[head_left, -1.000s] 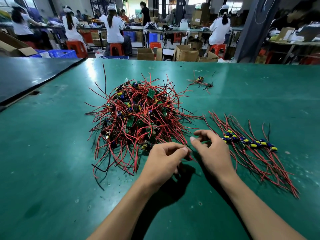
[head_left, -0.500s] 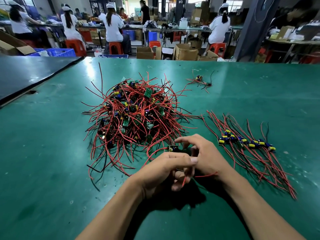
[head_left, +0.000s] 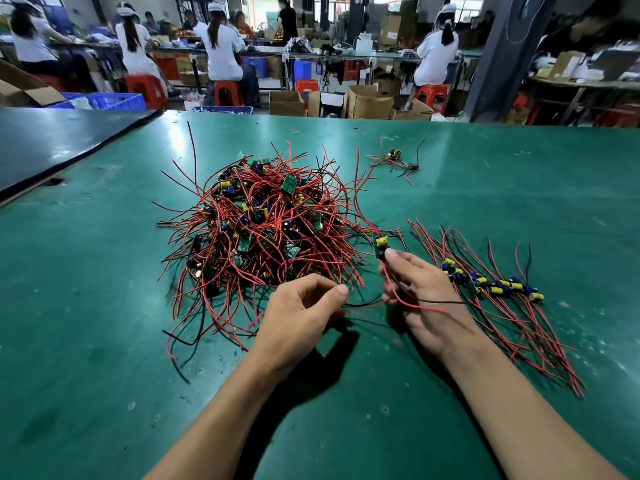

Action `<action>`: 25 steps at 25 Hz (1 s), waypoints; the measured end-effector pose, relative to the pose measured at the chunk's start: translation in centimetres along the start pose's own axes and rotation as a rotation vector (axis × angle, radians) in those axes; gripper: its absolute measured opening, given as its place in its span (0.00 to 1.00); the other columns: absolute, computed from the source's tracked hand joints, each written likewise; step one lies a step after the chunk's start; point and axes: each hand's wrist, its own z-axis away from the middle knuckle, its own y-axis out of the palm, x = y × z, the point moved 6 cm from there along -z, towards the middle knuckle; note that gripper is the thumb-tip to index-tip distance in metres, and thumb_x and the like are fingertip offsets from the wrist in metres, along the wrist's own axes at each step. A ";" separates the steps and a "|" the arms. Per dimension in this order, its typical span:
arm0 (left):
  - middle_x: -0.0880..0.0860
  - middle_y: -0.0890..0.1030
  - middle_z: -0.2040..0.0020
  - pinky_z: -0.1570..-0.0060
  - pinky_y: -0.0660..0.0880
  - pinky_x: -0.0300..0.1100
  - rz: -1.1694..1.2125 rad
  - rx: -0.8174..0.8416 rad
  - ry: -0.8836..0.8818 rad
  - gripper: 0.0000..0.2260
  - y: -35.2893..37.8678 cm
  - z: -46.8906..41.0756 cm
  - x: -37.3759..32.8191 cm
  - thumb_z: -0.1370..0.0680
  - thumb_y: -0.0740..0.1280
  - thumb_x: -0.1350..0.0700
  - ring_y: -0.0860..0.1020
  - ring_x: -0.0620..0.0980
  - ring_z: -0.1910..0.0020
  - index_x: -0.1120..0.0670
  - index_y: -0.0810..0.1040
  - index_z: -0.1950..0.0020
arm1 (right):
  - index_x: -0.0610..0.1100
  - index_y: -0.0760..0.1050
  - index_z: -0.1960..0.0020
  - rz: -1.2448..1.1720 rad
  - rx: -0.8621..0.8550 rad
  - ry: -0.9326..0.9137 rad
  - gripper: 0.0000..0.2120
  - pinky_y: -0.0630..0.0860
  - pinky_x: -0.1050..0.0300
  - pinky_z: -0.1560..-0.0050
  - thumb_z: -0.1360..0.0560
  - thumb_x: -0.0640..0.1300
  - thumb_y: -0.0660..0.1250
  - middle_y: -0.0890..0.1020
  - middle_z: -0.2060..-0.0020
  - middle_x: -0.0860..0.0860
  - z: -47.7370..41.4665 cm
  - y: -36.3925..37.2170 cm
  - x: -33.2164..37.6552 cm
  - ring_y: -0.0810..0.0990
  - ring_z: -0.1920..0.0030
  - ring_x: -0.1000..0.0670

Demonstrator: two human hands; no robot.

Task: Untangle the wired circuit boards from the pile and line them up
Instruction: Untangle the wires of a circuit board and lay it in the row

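Left hand (head_left: 301,317) is nearest: fingers curled, thumb pressed down, pinching the free ends of the leads (head_left: 367,303) just off the mat (head_left: 104,375). Right hand (head_left: 426,299), palm up, fingers partly curled, pinches the board (head_left: 381,244) at its lower edge. The board sits above the fingertips (head_left: 391,253), yellow capacitor on top. One red and one black lead drape from it across the right palm to the left hand.

Handling, my read: the board is very light and rigid, the leads thin and springy, so they hook on anything. I'd grip the board by its edges, not the capacitor or the solder joints. I'd pull the leads gently and along their length.

A red wire loops from the board back toward the pile (head_left: 263,230); I can't tell whether it's snagged.

The row (head_left: 491,285) of finished boards lies just right of the right hand, leads fanned toward me. The pile is ahead-left, dense, boards buried in it. A stray board (head_left: 394,155) sits apart, beyond the pile.
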 end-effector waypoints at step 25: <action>0.54 0.83 0.64 0.67 0.73 0.39 0.159 0.017 -0.035 0.04 0.6 -0.6 0.8 0.23 0.70 0.58 0.77 0.48 0.66 0.55 0.85 0.55 | 0.48 0.82 0.52 0.578 0.310 -0.056 0.12 0.77 0.48 0.58 0.33 0.48 0.78 0.85 0.58 0.47 1.3 1.3 -1.4 0.78 0.61 0.47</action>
